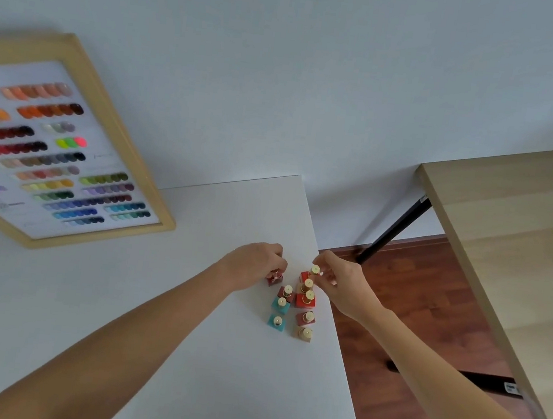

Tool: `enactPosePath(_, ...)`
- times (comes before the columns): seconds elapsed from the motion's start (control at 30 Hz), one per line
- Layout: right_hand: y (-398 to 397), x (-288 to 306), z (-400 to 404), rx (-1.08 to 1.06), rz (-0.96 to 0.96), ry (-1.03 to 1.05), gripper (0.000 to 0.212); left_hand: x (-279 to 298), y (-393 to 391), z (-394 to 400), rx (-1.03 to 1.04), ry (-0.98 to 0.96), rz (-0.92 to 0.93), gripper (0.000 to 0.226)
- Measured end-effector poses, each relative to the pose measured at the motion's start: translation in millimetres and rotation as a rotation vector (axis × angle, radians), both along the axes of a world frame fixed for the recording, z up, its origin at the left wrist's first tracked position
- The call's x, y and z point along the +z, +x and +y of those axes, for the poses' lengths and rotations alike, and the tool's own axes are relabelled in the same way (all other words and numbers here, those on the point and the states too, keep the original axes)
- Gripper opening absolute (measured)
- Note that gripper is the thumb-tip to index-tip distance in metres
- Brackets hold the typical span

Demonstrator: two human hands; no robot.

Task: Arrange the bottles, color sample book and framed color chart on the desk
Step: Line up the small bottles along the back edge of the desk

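Note:
Several small square bottles with gold caps stand in two short rows near the right edge of the white desk point(188, 302): red and pink ones point(306, 301) on the right, teal ones point(280, 307) on the left. My left hand point(255, 265) covers and grips a dark red bottle point(275, 278) at the far end of the left row. My right hand point(338, 285) pinches the gold cap of the farthest red bottle point(314, 271). The wood-framed color chart point(61, 150) leans against the wall at the far left. The color sample book is not in sight.
The desk's right edge runs close beside the bottles, with brown wood floor point(403, 327) below it. A light wooden table point(505, 242) with a black leg point(393, 233) stands to the right. A pale wall rises behind the desk.

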State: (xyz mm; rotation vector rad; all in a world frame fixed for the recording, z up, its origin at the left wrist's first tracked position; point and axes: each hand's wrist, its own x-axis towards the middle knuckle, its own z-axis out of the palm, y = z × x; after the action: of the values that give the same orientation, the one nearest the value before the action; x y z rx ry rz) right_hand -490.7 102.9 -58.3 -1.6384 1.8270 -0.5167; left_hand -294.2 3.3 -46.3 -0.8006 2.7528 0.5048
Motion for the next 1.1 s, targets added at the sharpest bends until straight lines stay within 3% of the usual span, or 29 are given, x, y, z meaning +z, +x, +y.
enactPosePath(0.1,2.3,1.9,0.6,0.026,-0.003,-0.007,0.031,-3.6,3.1,5.5,0.081,0.014,0.050,0.027)
enactPosePath(0.37,5.9,-2.6,0.1,0.047,0.051,-0.049,0.023,-16.2,2.3,33.9,0.385,-0.010,0.169,0.028)
enactPosePath(0.67,-3.1,-2.2,-24.1,-0.037,0.029,-0.135,0.022,-18.5,0.1,12.1,0.379,0.002,0.201,0.024)
enactPosePath(1.1,-15.8,-0.4,-154.6,-0.217,-0.041,-0.236,0.014,-6.4,-23.0,-110.0,0.437,-0.023,0.272,0.019)
